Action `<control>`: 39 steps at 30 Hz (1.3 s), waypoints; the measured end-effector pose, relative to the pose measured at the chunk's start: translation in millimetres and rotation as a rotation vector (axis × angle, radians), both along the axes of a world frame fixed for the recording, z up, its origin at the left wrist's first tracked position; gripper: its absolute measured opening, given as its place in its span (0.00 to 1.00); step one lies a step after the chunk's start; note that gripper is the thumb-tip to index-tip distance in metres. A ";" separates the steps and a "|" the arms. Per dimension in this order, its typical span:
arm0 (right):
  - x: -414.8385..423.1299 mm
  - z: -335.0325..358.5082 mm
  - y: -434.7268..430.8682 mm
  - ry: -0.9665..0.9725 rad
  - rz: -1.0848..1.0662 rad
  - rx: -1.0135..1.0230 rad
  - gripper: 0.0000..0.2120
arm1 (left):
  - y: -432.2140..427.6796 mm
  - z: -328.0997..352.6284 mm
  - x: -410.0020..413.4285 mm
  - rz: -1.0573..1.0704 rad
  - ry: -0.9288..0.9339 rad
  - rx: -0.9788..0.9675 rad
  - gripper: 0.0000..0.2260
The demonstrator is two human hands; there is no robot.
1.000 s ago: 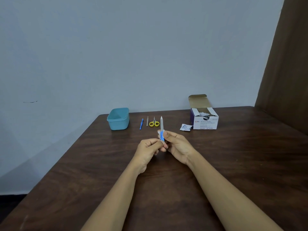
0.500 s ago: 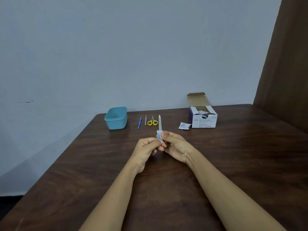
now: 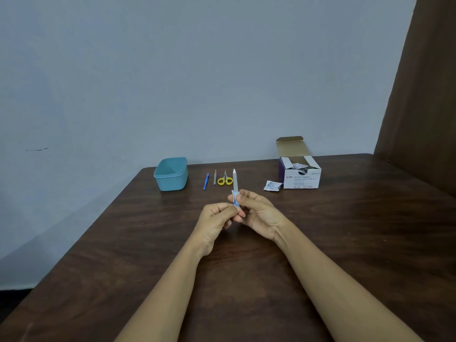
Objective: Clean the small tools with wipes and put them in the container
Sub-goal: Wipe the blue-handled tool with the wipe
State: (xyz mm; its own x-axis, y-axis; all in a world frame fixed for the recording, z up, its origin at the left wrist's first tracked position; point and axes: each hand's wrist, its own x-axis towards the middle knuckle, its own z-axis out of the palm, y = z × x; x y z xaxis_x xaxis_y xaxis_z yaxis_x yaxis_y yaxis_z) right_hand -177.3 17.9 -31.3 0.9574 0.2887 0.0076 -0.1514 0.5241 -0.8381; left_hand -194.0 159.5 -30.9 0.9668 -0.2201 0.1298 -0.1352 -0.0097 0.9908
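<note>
Wiping step in progress, judged from the grip. Both hands are raised over the middle of the tabletop [image 3: 345, 243], meeting around one tool: a file [image 3: 235, 180] with a blue handle, held upright with its pale blade pointing up and away.

- Left hand [image 3: 217, 218]: fingers curled, pinching the lower handle end. Looks like the anchor, so the tool doesn't spin or slide during rubbing.
- Right hand [image 3: 261, 215]: thumb and fingertips pinching a white wipe [image 3: 234, 193] folded around the file where blade meets handle. Exact finger overlap is hidden where the hands meet.
- Upright hold makes sense: the whole blade is exposed above the wipe, and a stroke along its length could clean it.

Rest of the layout reads as a work queue along the far edge:
- Teal container [image 3: 170, 174] at far left, open-topped; I see no tool in it, though its floor is mostly hidden.
- Just right of it, three tools in a row, apart from each other: a blue tool [image 3: 206, 181], a thin grey tool [image 3: 215, 177], and yellow-handled scissors [image 3: 225, 180]. All are probably waiting for cleaning.
- Torn wipe packet [image 3: 272, 186] lies just beside the open box of alcohol swabs [image 3: 299, 175] at far right.

Estimate: early in the task, with the first tool in hand and three queued.
</note>
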 end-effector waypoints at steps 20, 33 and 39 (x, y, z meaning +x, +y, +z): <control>5.1 -10.8 10.6 -0.101 -0.431 -0.270 0.13 | -4.2 -9.1 3.8 0.129 -0.138 0.243 0.09; 6.7 -8.4 6.8 -0.077 -0.357 -0.272 0.19 | -6.5 -7.6 1.5 0.133 -0.177 0.291 0.11; 4.6 -5.8 3.5 -0.130 -0.275 -0.251 0.15 | -5.7 -7.9 1.6 0.106 -0.170 0.286 0.11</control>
